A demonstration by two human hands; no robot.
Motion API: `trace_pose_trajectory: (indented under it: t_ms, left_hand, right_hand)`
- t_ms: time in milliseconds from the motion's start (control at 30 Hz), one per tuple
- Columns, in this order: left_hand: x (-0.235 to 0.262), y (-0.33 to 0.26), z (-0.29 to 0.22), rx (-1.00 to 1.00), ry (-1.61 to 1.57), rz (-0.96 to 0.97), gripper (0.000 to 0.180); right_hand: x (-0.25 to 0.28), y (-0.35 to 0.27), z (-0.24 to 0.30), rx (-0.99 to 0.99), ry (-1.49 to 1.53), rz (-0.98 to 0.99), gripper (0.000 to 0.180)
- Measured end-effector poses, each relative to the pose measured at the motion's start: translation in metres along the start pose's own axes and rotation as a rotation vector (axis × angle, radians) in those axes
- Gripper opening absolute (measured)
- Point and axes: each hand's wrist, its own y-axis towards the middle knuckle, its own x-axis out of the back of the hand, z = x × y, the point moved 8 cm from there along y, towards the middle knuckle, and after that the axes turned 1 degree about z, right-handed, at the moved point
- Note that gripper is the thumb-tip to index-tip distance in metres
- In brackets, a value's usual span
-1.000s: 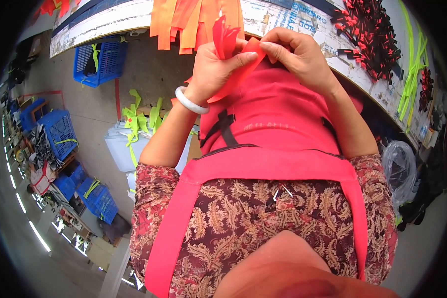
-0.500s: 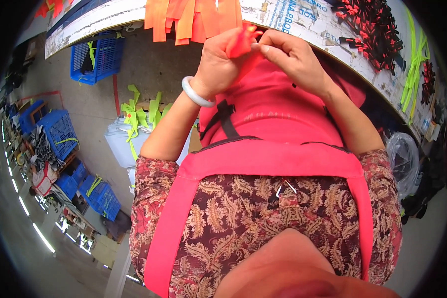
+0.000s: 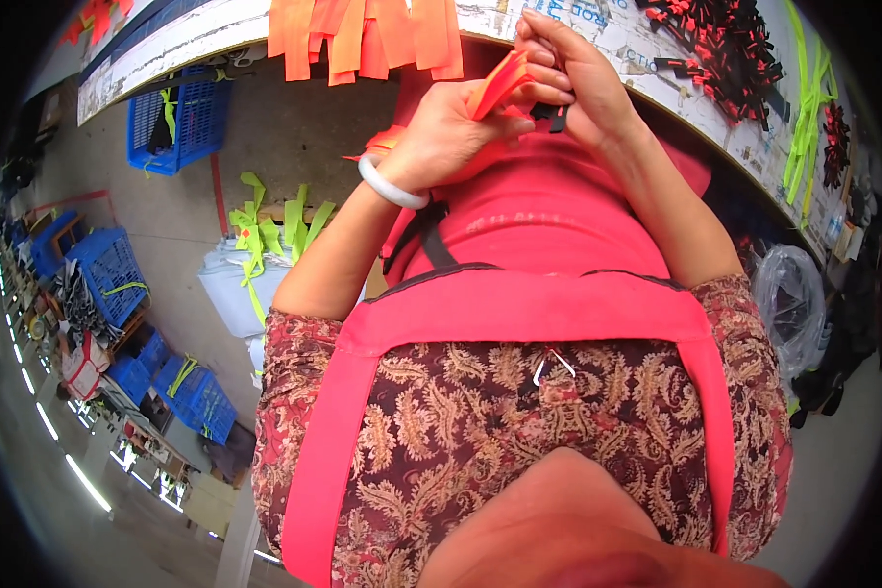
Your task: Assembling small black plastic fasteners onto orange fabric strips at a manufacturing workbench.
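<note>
- Fabric, bright orange and apparently folded in layers, stands up from the left hand above the red apron, just off the near edge of the worktable.
- Left fingers close around its lower part, the thumb reaching toward the right hand; more orange cloth shows by the white bracelet, though I cannot tell whether it is the same piece.
- Right fingers are bent, some lying against or just beside the upper folds, with one reaching up past them. Whether they pinch the cloth, I cannot tell.
- Black tabs show below the right fingers; their hold is hidden.
- Handling, as I judge it: very light, soft and limp, hard to break, likely to fan apart if the layers are loosely held.
- Best hold, I think: a flat pinch across all the layers close to the upper end, the other hand keeping the base gathered.
- Similar orange strips drape limply over the table edge, suggesting the same floppiness.
</note>
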Motion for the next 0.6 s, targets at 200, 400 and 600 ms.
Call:
trace_pose_trajectory:
  t_ms: [200, 400, 600]
  left_hand:
    - [0.006, -0.003, 0.021, 0.082, -0.029, -0.052, 0.011]
    - [0.028, -0.001, 0.013, 0.008, -0.049, -0.136, 0.013]
    - [0.027, -0.001, 0.005, -0.057, -0.087, -0.187, 0.017]
  right_hand:
    - [0.012, -0.002, 0.041, 0.165, -0.014, -0.129, 0.027]
    - [-0.012, -0.029, 0.029, 0.112, -0.948, -0.172, 0.018]
    - [-0.015, -0.026, 0.026, 0.382, -0.873, -0.091, 0.017]
